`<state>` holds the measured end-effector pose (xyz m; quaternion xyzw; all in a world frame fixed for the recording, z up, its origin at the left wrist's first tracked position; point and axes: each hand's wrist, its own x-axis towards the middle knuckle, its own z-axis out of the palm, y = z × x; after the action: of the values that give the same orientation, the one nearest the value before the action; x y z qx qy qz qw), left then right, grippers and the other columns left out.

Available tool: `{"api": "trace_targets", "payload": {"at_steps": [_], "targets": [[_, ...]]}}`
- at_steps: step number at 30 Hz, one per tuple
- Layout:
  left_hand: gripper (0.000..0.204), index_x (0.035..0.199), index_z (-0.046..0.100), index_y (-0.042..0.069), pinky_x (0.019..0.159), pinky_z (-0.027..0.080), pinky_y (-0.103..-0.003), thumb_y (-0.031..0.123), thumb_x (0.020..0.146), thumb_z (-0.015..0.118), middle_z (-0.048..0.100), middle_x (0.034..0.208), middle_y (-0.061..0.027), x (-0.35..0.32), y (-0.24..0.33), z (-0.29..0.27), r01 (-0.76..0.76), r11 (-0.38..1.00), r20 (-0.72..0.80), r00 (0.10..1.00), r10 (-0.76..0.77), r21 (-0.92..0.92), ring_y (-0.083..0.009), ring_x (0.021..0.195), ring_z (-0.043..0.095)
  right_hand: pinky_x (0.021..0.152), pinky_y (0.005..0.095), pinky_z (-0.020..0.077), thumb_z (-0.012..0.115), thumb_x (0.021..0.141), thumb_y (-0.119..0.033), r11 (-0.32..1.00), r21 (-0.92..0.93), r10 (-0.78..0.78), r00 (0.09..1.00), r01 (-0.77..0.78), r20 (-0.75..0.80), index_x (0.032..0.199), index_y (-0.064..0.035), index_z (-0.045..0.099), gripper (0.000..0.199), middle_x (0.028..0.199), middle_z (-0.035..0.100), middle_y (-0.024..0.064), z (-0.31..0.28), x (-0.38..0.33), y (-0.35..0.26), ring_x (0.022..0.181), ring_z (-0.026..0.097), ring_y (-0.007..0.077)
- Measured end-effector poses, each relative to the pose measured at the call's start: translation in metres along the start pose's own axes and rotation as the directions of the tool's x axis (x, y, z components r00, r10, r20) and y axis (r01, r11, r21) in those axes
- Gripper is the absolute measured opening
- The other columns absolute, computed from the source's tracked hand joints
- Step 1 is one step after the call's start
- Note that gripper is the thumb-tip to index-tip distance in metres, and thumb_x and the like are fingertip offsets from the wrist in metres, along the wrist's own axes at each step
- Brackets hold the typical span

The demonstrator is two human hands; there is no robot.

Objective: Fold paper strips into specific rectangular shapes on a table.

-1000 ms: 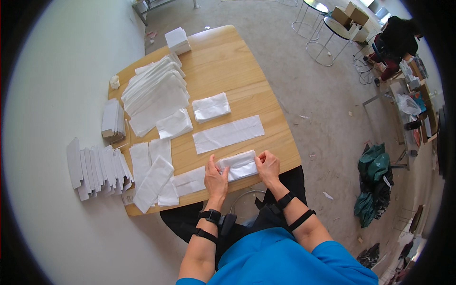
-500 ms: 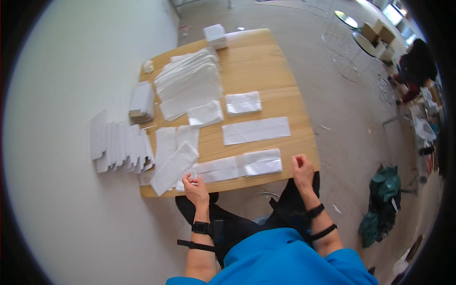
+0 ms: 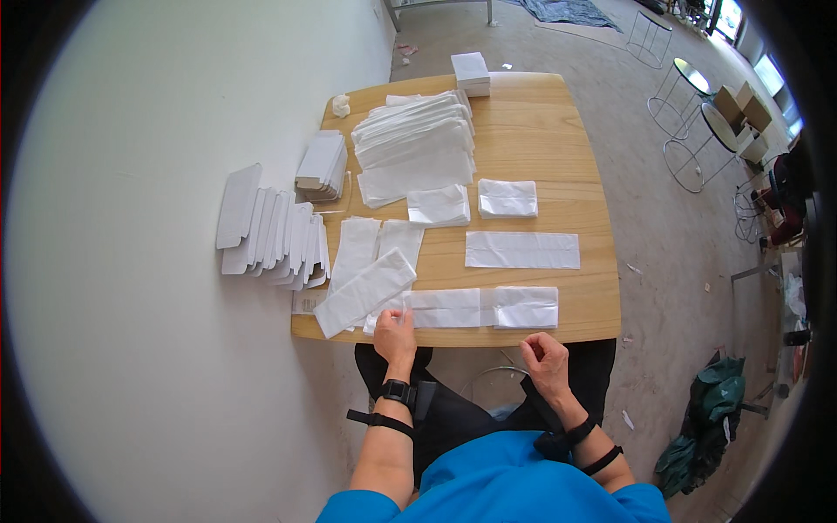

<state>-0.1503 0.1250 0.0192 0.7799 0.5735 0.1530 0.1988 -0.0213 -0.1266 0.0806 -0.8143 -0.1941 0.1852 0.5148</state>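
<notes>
My left hand (image 3: 395, 338) is at the table's near edge, its fingers drawn together over the left end of a row of white folded sheets (image 3: 445, 309). Whatever it pinches is hidden by the fingers. Just left of it, a white strip (image 3: 366, 292) lies slanted across two other strips. My right hand (image 3: 547, 366) is curled closed just off the near edge, below a folded white stack (image 3: 526, 308), with nothing visible in it. Farther back lie a long white sheet (image 3: 522, 250) and two short folded stacks, one on the right (image 3: 507, 199) and one on the left (image 3: 438, 206).
A large fanned pile of white sheets (image 3: 414, 148) covers the table's far left. White flat cartons (image 3: 275, 231) stand against the wall side, near another stack (image 3: 321, 164). A small white block (image 3: 472, 74) sits at the far edge. Green bags (image 3: 711, 410) lie on the floor.
My left hand has closed its fingers and come over the sheets' left end. My right hand has moved left and toward me, off the table's near right corner. The view has shifted.
</notes>
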Motion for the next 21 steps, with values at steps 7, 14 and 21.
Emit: {"api": "trace_targets", "payload": {"at_steps": [7, 14, 21], "targets": [[0.017, 0.076, 0.061, 0.006, 0.068, 0.046, -0.040, 0.022, 0.077, 0.069, 0.062, 0.085, -0.0110, -0.011, 0.043, -0.017, -0.124, 0.991, -0.010, 0.992, 0.124, -0.041, -0.0296, 0.081, 0.060, 0.053, 0.0263, 0.0452, 0.067, 0.083, -0.015, 0.997, 0.072, 0.012, 0.999, -0.016, 0.047, 0.083, 0.0010, 0.062, 0.016, 0.068, 0.061, 0.0073, 0.017, 0.006, -0.013, 0.056, 0.056, 0.0137], [0.018, 0.092, 0.066, 0.009, 0.082, 0.041, -0.041, 0.019, 0.077, 0.070, 0.058, 0.103, -0.0087, -0.079, 0.123, -0.028, -0.318, 0.768, 0.243, 0.822, 0.515, -0.556, -0.0274, 0.096, 0.055, 0.060, 0.0257, 0.0441, 0.067, 0.086, -0.023, 0.880, 0.405, 0.245, 0.967, -0.249, 0.062, 0.087, 0.0020, 0.065, 0.025, 0.073, 0.063, 0.0039, 0.033, 0.043, -0.024, 0.068, 0.052, 0.0060], [0.057, 0.134, 0.042, 0.003, 0.112, 0.021, -0.046, 0.026, 0.086, 0.061, 0.043, 0.139, -0.0131, -0.059, 0.096, -0.010, -0.600, 0.665, 0.109, 0.701, 0.705, -0.444, -0.0320, 0.132, 0.036, 0.065, 0.0261, 0.0467, 0.063, 0.089, -0.017, 0.898, 0.419, 0.247, 0.942, -0.135, -0.227, 0.092, 0.0018, 0.066, 0.019, 0.079, 0.065, 0.0023, -0.024, 0.058, 0.019, 0.072, 0.057, 0.0079]]}}
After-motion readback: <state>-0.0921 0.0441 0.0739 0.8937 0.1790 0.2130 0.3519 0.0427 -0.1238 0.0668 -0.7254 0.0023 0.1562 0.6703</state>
